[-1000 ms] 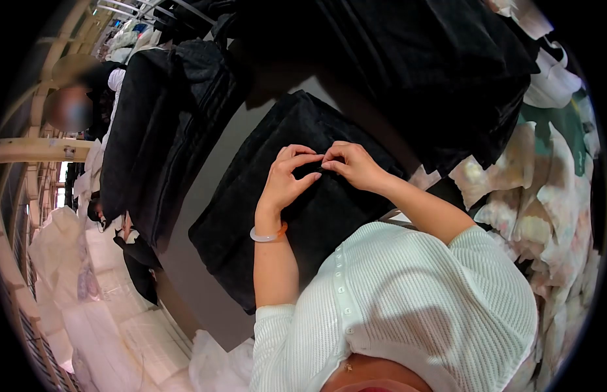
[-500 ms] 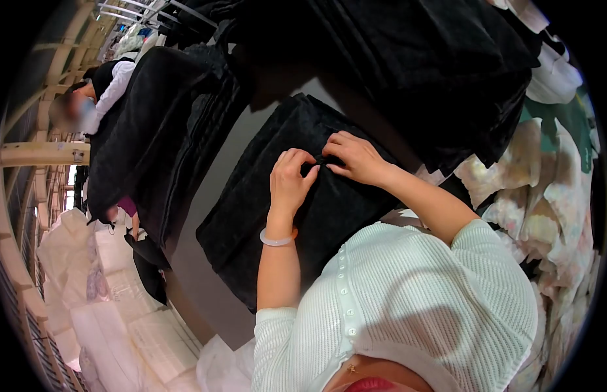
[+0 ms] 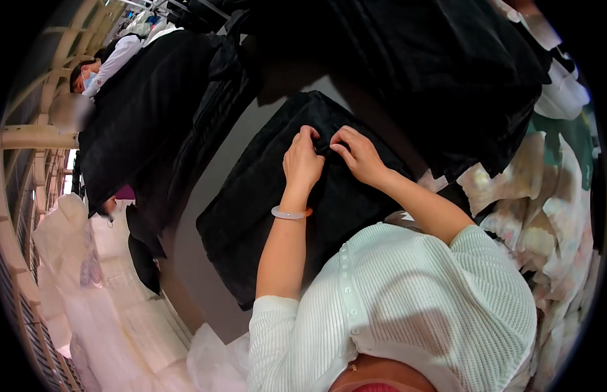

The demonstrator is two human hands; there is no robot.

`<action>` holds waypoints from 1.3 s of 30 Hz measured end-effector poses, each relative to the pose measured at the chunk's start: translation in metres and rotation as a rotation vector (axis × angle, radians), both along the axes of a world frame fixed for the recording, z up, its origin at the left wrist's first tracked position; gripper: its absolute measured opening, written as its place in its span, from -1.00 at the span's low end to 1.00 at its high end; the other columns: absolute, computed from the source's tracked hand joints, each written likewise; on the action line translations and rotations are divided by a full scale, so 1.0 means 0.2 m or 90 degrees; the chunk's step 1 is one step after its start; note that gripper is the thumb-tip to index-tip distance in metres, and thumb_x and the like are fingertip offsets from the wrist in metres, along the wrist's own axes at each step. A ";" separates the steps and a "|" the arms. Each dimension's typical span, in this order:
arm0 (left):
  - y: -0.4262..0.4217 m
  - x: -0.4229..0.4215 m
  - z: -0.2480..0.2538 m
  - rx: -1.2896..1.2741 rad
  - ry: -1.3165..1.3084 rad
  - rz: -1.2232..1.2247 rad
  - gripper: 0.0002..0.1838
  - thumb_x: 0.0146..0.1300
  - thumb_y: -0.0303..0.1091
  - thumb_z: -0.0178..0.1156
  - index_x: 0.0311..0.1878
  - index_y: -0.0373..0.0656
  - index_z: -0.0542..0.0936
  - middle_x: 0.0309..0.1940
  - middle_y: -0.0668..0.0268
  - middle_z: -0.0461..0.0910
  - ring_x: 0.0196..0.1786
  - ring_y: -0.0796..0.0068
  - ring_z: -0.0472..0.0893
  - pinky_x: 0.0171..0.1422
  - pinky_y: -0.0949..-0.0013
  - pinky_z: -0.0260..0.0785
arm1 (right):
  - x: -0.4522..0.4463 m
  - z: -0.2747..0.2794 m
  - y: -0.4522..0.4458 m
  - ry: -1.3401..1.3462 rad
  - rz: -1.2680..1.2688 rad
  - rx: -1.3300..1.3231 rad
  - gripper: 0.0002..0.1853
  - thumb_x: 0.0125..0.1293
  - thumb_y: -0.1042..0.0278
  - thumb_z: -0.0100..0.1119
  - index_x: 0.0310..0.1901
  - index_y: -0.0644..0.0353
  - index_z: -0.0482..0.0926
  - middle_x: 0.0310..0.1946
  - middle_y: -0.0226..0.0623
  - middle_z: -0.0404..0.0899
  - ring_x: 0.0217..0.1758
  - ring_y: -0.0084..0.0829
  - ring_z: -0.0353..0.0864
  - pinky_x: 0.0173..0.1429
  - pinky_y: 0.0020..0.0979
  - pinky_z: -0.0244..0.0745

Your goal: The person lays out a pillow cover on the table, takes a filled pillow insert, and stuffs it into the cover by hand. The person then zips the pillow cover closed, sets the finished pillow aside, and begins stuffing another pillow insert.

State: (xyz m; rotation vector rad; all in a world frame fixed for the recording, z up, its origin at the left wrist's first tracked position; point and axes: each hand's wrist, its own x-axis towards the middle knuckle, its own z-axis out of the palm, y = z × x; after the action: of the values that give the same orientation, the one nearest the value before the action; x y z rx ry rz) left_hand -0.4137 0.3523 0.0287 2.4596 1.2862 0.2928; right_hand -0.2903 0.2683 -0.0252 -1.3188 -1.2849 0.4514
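Observation:
A dark, soft-looking black cloth (image 3: 251, 215) lies folded on the grey table (image 3: 205, 287) in front of me. Over its upper middle, my left hand (image 3: 304, 160) has its fingers curled, with a pale and orange bangle (image 3: 291, 213) at the wrist. Close to its right, my right hand (image 3: 357, 155) pinches at the cloth, thumb and fingertips near each other. The two hands are slightly apart. Whatever small part lies between the fingertips is too dark to make out.
Large stacks of black cloth stand at the upper right (image 3: 447, 85) and left (image 3: 153, 111). A masked person (image 3: 87, 78) leans by the left stack. White wrapped bundles (image 3: 133, 313) lie lower left, pale patterned cloth (image 3: 539, 202) at the right.
My left hand has moved slightly up and right, its fingers turning upward. My right hand stays near the same spot. The person at the left has shifted in view.

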 end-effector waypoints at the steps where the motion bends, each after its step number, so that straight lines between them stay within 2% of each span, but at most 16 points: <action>1: 0.00 0.00 -0.01 0.001 -0.006 0.002 -0.57 -0.07 -0.57 0.34 -0.10 -0.10 0.43 -0.35 0.22 0.52 -0.22 0.12 0.59 -0.14 0.18 0.41 | 0.00 -0.02 0.00 0.002 -0.012 -0.016 -0.91 0.27 0.43 0.17 -0.28 0.25 0.51 -0.32 -0.14 0.48 -0.25 -0.06 0.52 -0.18 -0.22 0.41; 3: -0.03 -0.03 -0.03 0.075 -0.048 -0.032 -0.61 -0.07 -0.55 0.36 -0.15 -0.12 0.45 -0.35 0.23 0.52 -0.23 0.14 0.58 -0.16 0.20 0.41 | 0.01 -0.04 -0.01 0.007 -0.026 -0.033 -0.92 0.27 0.44 0.17 -0.28 0.25 0.51 -0.32 -0.15 0.47 -0.26 -0.06 0.52 -0.18 -0.22 0.41; 6: -0.04 -0.06 0.04 0.010 -0.053 -0.026 -0.57 -0.08 -0.58 0.39 -0.12 -0.14 0.46 -0.23 0.17 0.53 -0.13 0.07 0.58 -0.12 0.15 0.44 | -0.01 -0.04 -0.02 0.011 -0.019 -0.045 -0.86 0.20 0.50 0.23 -0.23 0.26 0.51 -0.31 -0.19 0.46 -0.26 -0.19 0.49 -0.16 -0.32 0.40; 11: -0.05 -0.21 0.12 -0.057 -0.146 -0.161 -0.52 -0.08 -0.50 0.44 -0.03 -0.16 0.52 -0.17 0.16 0.51 -0.10 0.12 0.54 -0.06 0.19 0.44 | -0.05 -0.01 -0.05 -0.110 -0.010 -0.029 -0.65 0.03 0.37 0.38 -0.15 0.16 0.48 -0.19 -0.24 0.44 -0.05 -0.18 0.47 -0.01 -0.25 0.42; 13: -0.07 -0.30 0.15 0.129 -0.071 -0.178 -0.52 -0.07 -0.48 0.44 -0.01 -0.16 0.52 -0.16 0.17 0.51 -0.12 0.13 0.54 -0.05 0.20 0.44 | -0.06 0.01 -0.05 -0.110 -0.020 -0.064 -0.63 0.01 0.31 0.40 -0.18 0.15 0.46 -0.19 -0.23 0.42 -0.02 -0.15 0.45 0.03 -0.22 0.40; 14: -0.10 -0.31 0.18 0.155 -0.066 -0.138 -0.65 -0.02 -0.49 0.40 -0.13 -0.18 0.54 -0.22 0.20 0.52 -0.14 0.15 0.54 -0.08 0.21 0.42 | -0.07 0.01 -0.04 -0.126 -0.040 -0.067 -0.65 0.02 0.30 0.40 -0.20 0.15 0.46 -0.20 -0.23 0.42 -0.03 -0.14 0.45 0.02 -0.22 0.40; 15: -0.11 -0.32 0.16 0.153 -0.063 -0.137 -0.65 -0.02 -0.49 0.40 -0.13 -0.18 0.54 -0.22 0.20 0.52 -0.14 0.15 0.54 -0.08 0.21 0.42 | -0.09 0.02 -0.03 -0.142 -0.060 -0.070 -0.66 0.02 0.30 0.40 -0.21 0.15 0.45 -0.21 -0.22 0.41 -0.04 -0.14 0.45 0.02 -0.21 0.40; 18: -0.13 -0.31 0.07 0.228 -0.106 -0.137 -0.86 0.05 -0.51 0.33 -0.37 -0.21 0.53 -0.40 0.26 0.50 -0.25 0.20 0.52 -0.18 0.22 0.39 | -0.10 0.01 0.01 -0.162 -0.082 -0.056 -0.66 -0.03 0.31 0.39 -0.26 0.16 0.44 -0.26 -0.24 0.40 -0.10 -0.16 0.45 -0.02 -0.21 0.39; 26: -0.14 -0.32 0.01 0.277 -0.142 -0.138 -0.87 0.07 -0.53 0.31 -0.37 -0.20 0.52 -0.40 0.26 0.50 -0.27 0.20 0.53 -0.20 0.23 0.40 | -0.05 0.03 0.01 -0.275 -0.106 -0.031 -0.66 -0.16 0.28 0.36 -0.34 0.13 0.44 -0.36 -0.29 0.39 -0.20 -0.24 0.44 -0.10 -0.28 0.29; 29: -0.13 -0.32 0.01 0.277 -0.156 -0.125 -0.86 0.07 -0.54 0.31 -0.35 -0.20 0.52 -0.40 0.26 0.50 -0.26 0.20 0.54 -0.21 0.23 0.41 | -0.02 0.03 0.02 -0.298 -0.078 -0.079 -0.68 -0.09 0.31 0.37 -0.32 0.15 0.46 -0.36 -0.28 0.41 -0.17 -0.22 0.46 -0.08 -0.26 0.34; 31: -0.12 -0.32 0.01 0.267 -0.171 -0.094 -0.86 0.07 -0.54 0.31 -0.34 -0.19 0.53 -0.39 0.25 0.51 -0.25 0.20 0.55 -0.21 0.24 0.41 | 0.04 -0.01 0.03 -0.156 0.064 -0.020 -0.74 0.00 0.36 0.37 -0.29 0.15 0.49 -0.30 -0.27 0.47 -0.12 -0.19 0.49 -0.04 -0.24 0.39; 32: -0.12 -0.31 0.01 0.252 -0.200 -0.093 -0.86 0.06 -0.54 0.31 -0.32 -0.20 0.54 -0.38 0.25 0.51 -0.24 0.20 0.56 -0.21 0.24 0.42 | 0.07 -0.01 0.02 -0.178 0.083 -0.004 -0.78 0.06 0.48 0.33 -0.25 0.16 0.51 -0.25 -0.27 0.49 -0.07 -0.16 0.50 -0.01 -0.23 0.42; 33: -0.12 -0.30 0.01 0.237 -0.230 -0.093 -0.85 0.06 -0.54 0.31 -0.30 -0.20 0.54 -0.36 0.25 0.51 -0.23 0.20 0.57 -0.21 0.25 0.43 | 0.10 -0.02 0.02 -0.187 0.090 0.011 -0.75 0.02 0.56 0.32 -0.25 0.16 0.51 -0.25 -0.28 0.49 -0.07 -0.16 0.49 -0.03 -0.22 0.42; 35: -0.13 -0.27 0.04 0.247 -0.217 -0.099 -0.90 0.09 -0.52 0.27 -0.32 -0.19 0.56 -0.28 0.27 0.55 -0.14 0.25 0.59 -0.14 0.28 0.42 | 0.10 -0.01 0.02 -0.198 0.061 0.001 -0.75 -0.01 0.60 0.30 -0.26 0.16 0.50 -0.27 -0.29 0.49 -0.09 -0.16 0.50 -0.06 -0.22 0.42; 37: -0.11 -0.26 0.06 0.398 -0.120 -0.302 -0.96 0.12 -0.49 0.23 -0.35 -0.15 0.59 -0.17 0.31 0.58 -0.05 0.31 0.59 -0.04 0.31 0.38 | 0.08 0.00 0.03 -0.202 0.025 0.024 -0.75 -0.01 0.62 0.29 -0.27 0.18 0.50 -0.30 -0.27 0.48 -0.13 -0.17 0.49 -0.10 -0.25 0.43; 39: -0.10 -0.25 0.05 0.407 -0.091 -0.275 -0.92 0.15 -0.46 0.19 -0.31 -0.11 0.65 -0.09 0.33 0.60 0.04 0.37 0.57 0.04 0.31 0.34 | 0.07 -0.02 0.04 -0.199 -0.019 0.049 -0.75 -0.01 0.65 0.28 -0.27 0.19 0.51 -0.33 -0.26 0.48 -0.17 -0.18 0.49 -0.14 -0.28 0.44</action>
State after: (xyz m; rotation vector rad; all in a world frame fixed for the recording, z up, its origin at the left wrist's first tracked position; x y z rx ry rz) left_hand -0.4642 0.3332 0.0383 3.0775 0.6259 0.8494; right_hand -0.2757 0.2771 -0.0289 -1.3780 -1.5214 0.1751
